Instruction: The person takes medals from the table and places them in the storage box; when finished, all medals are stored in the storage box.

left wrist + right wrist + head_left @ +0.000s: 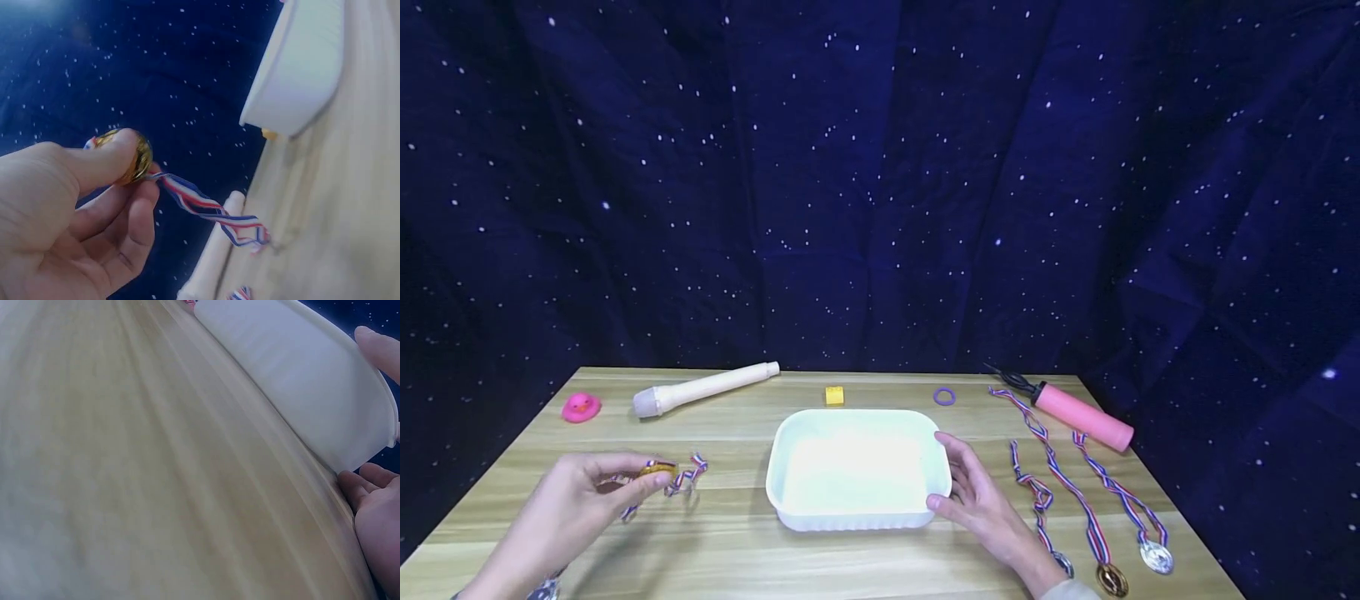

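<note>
My left hand [583, 492] pinches a gold medal [142, 159] between thumb and fingers, above the left part of the table. The medal's red, white and blue ribbon [194, 199] trails away from the fingers. Over at the middle, a white plastic basin [860, 521] stands on the table, with nothing visible inside. My right hand [981, 500] holds the basin's right end. Its thumb lies at the near corner of the rim, and the other fingers reach round the side wall.
Along the back are a pink rubber duck [581, 407], a cream microphone-shaped stick [707, 389], a yellow block [834, 396] and a purple ring [944, 397]. To the right lie a pink hand pump [1086, 417], a silver medal [1156, 557] and a bronze-coloured medal [1112, 579]. Another silver medal [1063, 564] lies by my right wrist.
</note>
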`<act>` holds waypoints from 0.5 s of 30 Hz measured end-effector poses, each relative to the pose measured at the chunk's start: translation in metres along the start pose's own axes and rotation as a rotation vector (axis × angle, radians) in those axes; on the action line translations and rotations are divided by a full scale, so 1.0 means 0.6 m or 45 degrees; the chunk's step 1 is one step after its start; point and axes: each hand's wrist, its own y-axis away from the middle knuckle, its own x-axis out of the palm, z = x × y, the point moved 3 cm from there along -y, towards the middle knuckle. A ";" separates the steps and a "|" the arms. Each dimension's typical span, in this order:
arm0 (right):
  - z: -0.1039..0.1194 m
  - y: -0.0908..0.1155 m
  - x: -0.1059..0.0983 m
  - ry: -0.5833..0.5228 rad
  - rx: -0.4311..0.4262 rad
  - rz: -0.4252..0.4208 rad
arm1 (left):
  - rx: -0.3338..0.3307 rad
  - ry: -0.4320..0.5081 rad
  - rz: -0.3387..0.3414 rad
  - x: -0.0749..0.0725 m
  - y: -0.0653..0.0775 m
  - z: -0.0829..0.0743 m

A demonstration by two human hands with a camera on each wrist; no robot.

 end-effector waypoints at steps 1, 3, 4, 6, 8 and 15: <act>0.000 0.000 0.000 0.001 0.001 0.000 | -0.034 -0.001 0.002 -0.001 -0.006 -0.005; 0.000 -0.001 0.000 0.002 0.004 -0.001 | -0.082 0.030 0.012 -0.004 -0.018 -0.014; 0.000 -0.001 0.000 0.003 0.005 -0.001 | -0.077 0.061 0.018 -0.005 -0.025 -0.019; 0.001 -0.001 0.000 0.006 0.006 -0.003 | -0.060 0.140 0.044 -0.007 -0.040 -0.030; 0.001 -0.001 0.000 0.007 0.013 -0.008 | -0.016 0.199 0.053 -0.009 -0.055 -0.042; 0.000 0.001 -0.001 0.010 0.026 -0.010 | 0.086 0.071 -0.078 -0.029 -0.108 -0.094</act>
